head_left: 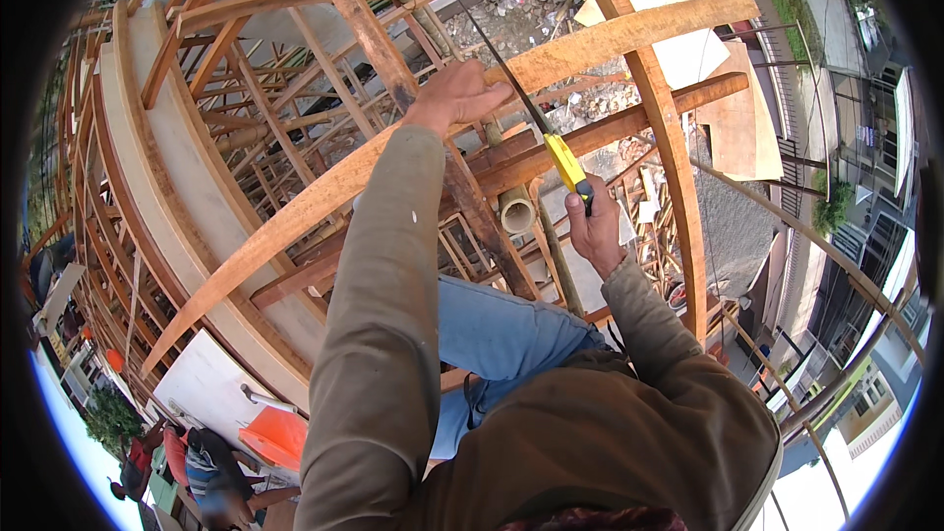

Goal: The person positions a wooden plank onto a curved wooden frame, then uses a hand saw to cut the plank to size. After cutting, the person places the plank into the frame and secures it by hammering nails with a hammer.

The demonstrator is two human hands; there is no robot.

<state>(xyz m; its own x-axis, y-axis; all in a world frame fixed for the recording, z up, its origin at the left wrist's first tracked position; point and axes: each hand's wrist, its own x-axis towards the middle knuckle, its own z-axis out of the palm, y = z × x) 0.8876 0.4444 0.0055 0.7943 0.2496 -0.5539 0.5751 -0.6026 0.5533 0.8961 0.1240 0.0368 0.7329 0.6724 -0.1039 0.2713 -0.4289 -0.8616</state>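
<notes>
The right hand was closed around the black lower part of a handsaw's yellow-and-black handle; the long, thin blade ran up and to the left, crossing a long wooden plank just beside the left hand; I could not tell whether the teeth touched the wood; the left hand lay on the plank with its fingers curled, though how firmly they gripped could not be told; the plank lay across other timbers; below the 2 hands, a bamboo pole showed its hollow end; plywood sheets lay at upper right.
</notes>
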